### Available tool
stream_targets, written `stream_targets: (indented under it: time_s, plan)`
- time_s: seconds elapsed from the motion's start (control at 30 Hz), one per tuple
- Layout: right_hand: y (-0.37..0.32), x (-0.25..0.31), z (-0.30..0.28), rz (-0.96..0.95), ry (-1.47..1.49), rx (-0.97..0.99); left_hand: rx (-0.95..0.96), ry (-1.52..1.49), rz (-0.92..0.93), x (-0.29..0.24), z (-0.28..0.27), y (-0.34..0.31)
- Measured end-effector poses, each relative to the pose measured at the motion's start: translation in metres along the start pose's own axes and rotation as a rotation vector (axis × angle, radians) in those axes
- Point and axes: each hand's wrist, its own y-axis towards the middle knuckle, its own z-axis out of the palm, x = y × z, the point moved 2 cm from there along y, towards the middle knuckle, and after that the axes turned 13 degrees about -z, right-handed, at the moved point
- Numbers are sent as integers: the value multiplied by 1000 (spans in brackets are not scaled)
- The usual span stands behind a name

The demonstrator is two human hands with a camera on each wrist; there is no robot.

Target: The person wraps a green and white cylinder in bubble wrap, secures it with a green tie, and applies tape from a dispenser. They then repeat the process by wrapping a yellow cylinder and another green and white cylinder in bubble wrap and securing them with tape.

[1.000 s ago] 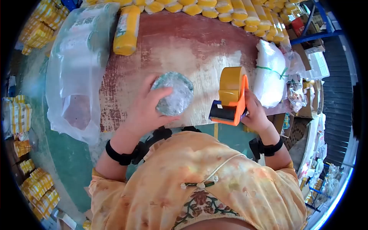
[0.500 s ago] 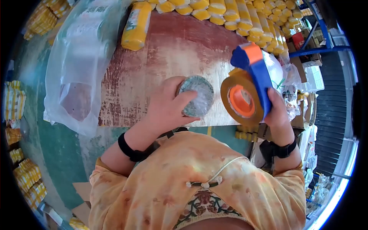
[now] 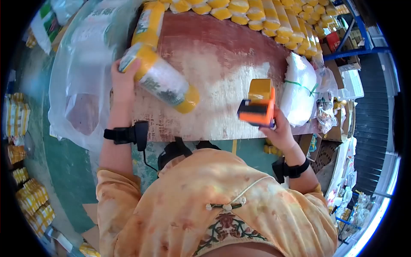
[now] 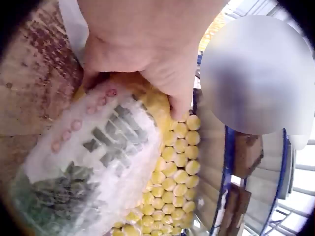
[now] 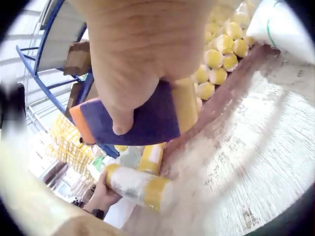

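My left hand [image 3: 124,79] grips one end of a cylindrical wrapped package [image 3: 162,83] with yellow bands at both ends and a pale middle printed in green. It slants over the table, its far-left end overlapping another yellow package [image 3: 150,21] in the head view. Up close in the left wrist view, the package [image 4: 93,147] shows green lettering and red marks, thumb and fingers around its yellow end. My right hand [image 3: 280,130] holds a tape dispenser [image 3: 259,111], orange and blue with a roll of yellow-brown tape, over the table's right part.
Yellow-ended packages [image 3: 239,8] are stacked along the table's far edge. A large clear plastic bag [image 3: 85,64] covers the left side. White sheets tied with green string [image 3: 299,85] lie at the right, near a blue shelf frame [image 3: 359,53]. The table [image 3: 214,60] has worn reddish paint.
The package, held end-on towards me before, has swung left and away and now lies slantwise with its side showing. The tape dispenser rose and turned, then came back lower.
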Motion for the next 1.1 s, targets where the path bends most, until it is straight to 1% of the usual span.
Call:
stream_targets:
  time_s: [0.03,0.07,0.17,0.2,0.3,0.4,0.43,0.5,0.57,0.63,0.7,0.77,0.97,1.1]
  plan:
    - [-2,4,0,-113,-55,-20,-10,-50,-63,13,-7,10]
    - [1,8,-4,-314,-257,57,-22,-97,-133,22,-5,13]
    - [-5,8,-7,-459,-296,-19,-185,-65,-251,64,12,-6]
    - [-7,10,-10,-447,-329,-27,-212,151,-149,100,-4,15]
    - [-10,6,-21,-495,-377,-2,-344,1019,96,92,-4,2]
    - [-14,-1,-30,-539,-390,-24,-306,990,223,83,-5,-7]
    - [-15,-3,-32,-543,-371,-29,-297,966,360,71,1,-18]
    - [-19,-7,-37,-553,-338,-39,-271,907,636,39,32,-58]
    - [-22,-12,-42,-568,-329,-26,34,748,686,11,76,-104]
    - [-24,-17,-45,-587,-318,-9,311,726,753,-7,117,-155]
    - [-25,-21,-48,-605,-306,5,537,751,893,-16,149,-188]
    - [-27,-26,-51,-621,-290,18,682,778,852,-23,171,-214]
    - [-31,-32,-59,-663,-262,33,647,864,875,-10,193,-231]
    - [-32,-37,-63,-691,-222,33,585,928,1019,-6,200,-236]
